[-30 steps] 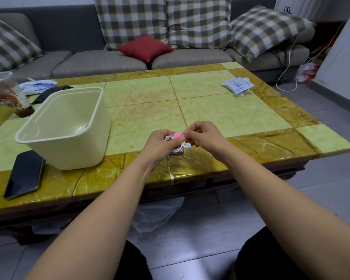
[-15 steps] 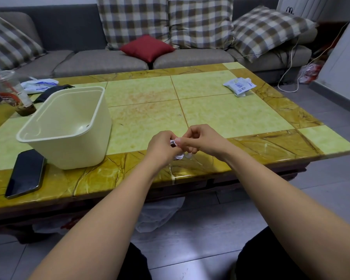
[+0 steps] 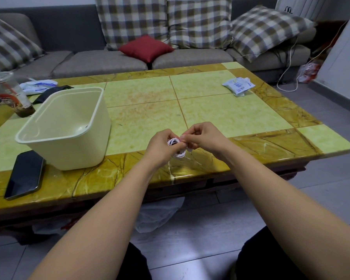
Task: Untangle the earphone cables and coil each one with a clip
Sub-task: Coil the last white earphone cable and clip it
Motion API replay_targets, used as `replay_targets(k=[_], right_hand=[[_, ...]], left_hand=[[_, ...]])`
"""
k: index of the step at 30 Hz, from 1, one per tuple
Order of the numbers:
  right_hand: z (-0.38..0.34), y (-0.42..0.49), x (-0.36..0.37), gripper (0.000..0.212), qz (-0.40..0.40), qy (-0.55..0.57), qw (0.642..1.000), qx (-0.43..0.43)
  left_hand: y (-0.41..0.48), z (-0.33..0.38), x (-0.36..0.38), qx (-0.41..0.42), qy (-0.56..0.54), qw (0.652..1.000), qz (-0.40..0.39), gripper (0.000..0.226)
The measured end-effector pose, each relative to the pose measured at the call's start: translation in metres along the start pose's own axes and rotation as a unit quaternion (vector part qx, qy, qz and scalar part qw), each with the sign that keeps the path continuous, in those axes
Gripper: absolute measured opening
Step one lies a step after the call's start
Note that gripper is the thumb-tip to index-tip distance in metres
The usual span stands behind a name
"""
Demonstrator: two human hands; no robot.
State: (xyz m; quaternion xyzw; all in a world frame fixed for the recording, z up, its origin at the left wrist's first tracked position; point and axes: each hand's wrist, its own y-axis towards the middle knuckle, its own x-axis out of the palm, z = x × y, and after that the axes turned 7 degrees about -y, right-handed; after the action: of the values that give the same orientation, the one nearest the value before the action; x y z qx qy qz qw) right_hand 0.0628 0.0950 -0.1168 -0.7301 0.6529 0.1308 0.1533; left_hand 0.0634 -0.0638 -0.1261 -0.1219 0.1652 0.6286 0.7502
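Observation:
A small coil of white earphone cable (image 3: pixel 175 147) is held just above the near edge of the table (image 3: pixel 240 118). My left hand (image 3: pixel 163 147) grips the coil from the left, fingers curled round it. My right hand (image 3: pixel 203 138) pinches the coil's upper right side with thumb and fingertips. The pink clip seen a second ago is hidden between my fingers. An earbud tip shows under my right hand.
A cream plastic bin (image 3: pixel 65 128) stands at left with a dark phone (image 3: pixel 25 173) before it. A plastic cup with straw (image 3: pixel 10 93) and wrappers sit at far left. A white packet (image 3: pixel 238 86) lies far right. A sofa with cushions is behind.
The pink clip visible a second ago is now covered by my fingers. Both hands stay together on the coil, which now shows more between them.

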Motion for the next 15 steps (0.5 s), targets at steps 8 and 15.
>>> replay_targets(k=[8, 15], right_hand=[[-0.0004, 0.0037, 0.0009, 0.009, -0.034, 0.06, 0.997, 0.018], [0.0049, 0.0056, 0.0009, 0.009, -0.034, 0.105, 0.993, 0.036]], left_hand=[[0.0014, -0.0008, -0.0109, -0.073, -0.217, 0.969, -0.091, 0.024], [0.0016, -0.004, -0.0086, -0.018, -0.147, 0.989, -0.03, 0.021]])
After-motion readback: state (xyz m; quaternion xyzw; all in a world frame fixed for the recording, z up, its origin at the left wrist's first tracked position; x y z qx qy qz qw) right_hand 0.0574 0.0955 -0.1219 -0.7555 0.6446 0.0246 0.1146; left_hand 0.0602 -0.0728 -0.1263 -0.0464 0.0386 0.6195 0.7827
